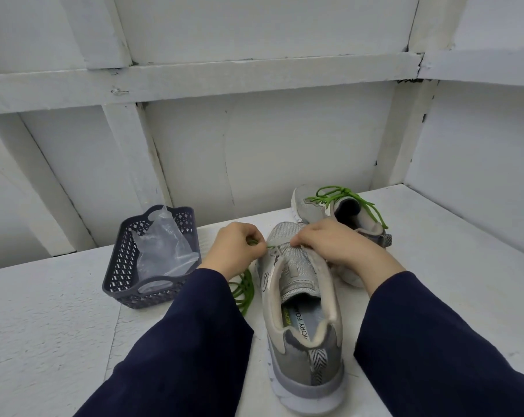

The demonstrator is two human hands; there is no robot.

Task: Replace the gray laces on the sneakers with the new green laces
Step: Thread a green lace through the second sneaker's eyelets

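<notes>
Our left grip (236,248) pinches the green lace (244,291) at 10 o'clock of the near sneaker (303,311), maybe to pull it through, while our right grip (327,240) pinches the shoe's top to keep it still.

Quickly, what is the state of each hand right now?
Left hand: closed, pinching the green lace.
Right hand: closed, pinching the near sneaker at its front eyelets.
</notes>
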